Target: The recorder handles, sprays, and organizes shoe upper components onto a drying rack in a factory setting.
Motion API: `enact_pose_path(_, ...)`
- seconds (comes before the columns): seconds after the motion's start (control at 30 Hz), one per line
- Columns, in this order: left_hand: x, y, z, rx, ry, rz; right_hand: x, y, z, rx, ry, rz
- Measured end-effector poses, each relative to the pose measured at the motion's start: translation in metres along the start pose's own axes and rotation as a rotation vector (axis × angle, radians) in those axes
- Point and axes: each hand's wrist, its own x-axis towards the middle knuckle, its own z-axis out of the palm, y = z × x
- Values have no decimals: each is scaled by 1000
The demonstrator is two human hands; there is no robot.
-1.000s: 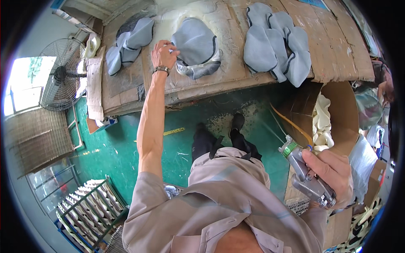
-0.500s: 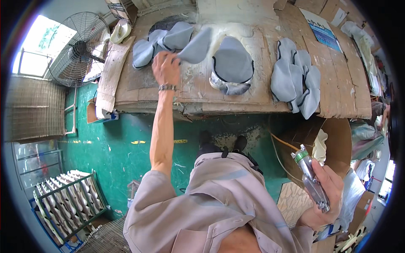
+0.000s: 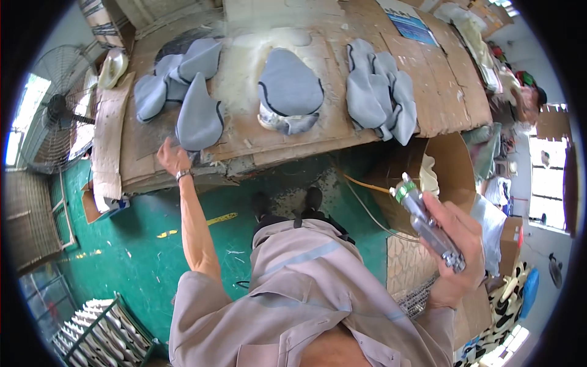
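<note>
My left hand [image 3: 174, 158] is at the table's front edge, its curled fingers closed at the lower left rim of a grey fabric piece [image 3: 200, 116] with dark edging. Behind that piece, several similar grey pieces [image 3: 194, 61] overlap in a loose pile. In my right hand [image 3: 455, 241] is a metal spray gun [image 3: 425, 220] with a green ring, held over the floor at the right. A single grey piece [image 3: 290, 79] lies mid-table, with a whitish, dark-stained part [image 3: 290, 122] showing under its near end. More grey pieces [image 3: 379, 88] are heaped to the right.
Cardboard covers the worktable [image 3: 440, 98], which has white residue near the middle. Below its right end is an open cardboard box [image 3: 455, 165], with a hose [image 3: 367, 185] beside it. A large fan [image 3: 58, 104] stands left; a rack of curved pieces [image 3: 101, 330] is lower left.
The view has shifted right. My left hand has brought the grey piece back toward the table's front edge, in front of the left pile. The spray gun remains in my right hand.
</note>
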Motion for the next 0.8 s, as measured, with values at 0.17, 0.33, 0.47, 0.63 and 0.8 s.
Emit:
enact_pose_path(0.17, -54, 18, -23, -97, -43, -35, 11, 7, -6, -5, 86, -44)
enact_pose_path(0.33, -154, -9, -53, -84, -216, -225, 1, 23, -24, 42, -154, -164)
enact_pose_path(0.47, -237, -63, -63, 116, -412, -382, 14, 3, -9, -68, 61, 35)
enact_pose_path(0.63, -295, -109, -76, 191, -781, -679, 15, -8, -11, -183, 31, -49)
enact_pose_path(0.8, -317, -145, -88, 270, -1117, -753, 14, -45, 8, -96, -81, -180)
